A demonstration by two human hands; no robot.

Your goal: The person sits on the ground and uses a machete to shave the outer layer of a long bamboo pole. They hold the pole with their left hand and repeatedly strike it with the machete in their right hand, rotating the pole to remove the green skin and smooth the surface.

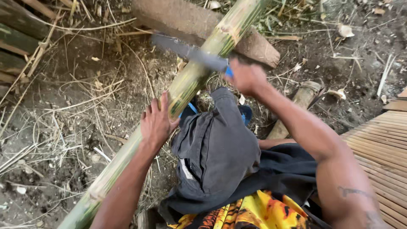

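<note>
The supporting surface is bare dark soil (pixel 85 63), strewn with dry grass stalks (pixel 51 106) and scattered dead leaves (pixel 345 30). A thick brown log (pixel 254 47) is laid on the soil at the top of the view, and a long green bamboo pole (pixel 186 85) is rested diagonally across it, its lower end running down to the bottom left. A short cut bamboo piece (pixel 296 106) is lain on the soil right of centre, with slatted bamboo flooring (pixel 381 140) at the right edge and stacked bamboo lengths (pixel 17 38) at the upper left.
</note>
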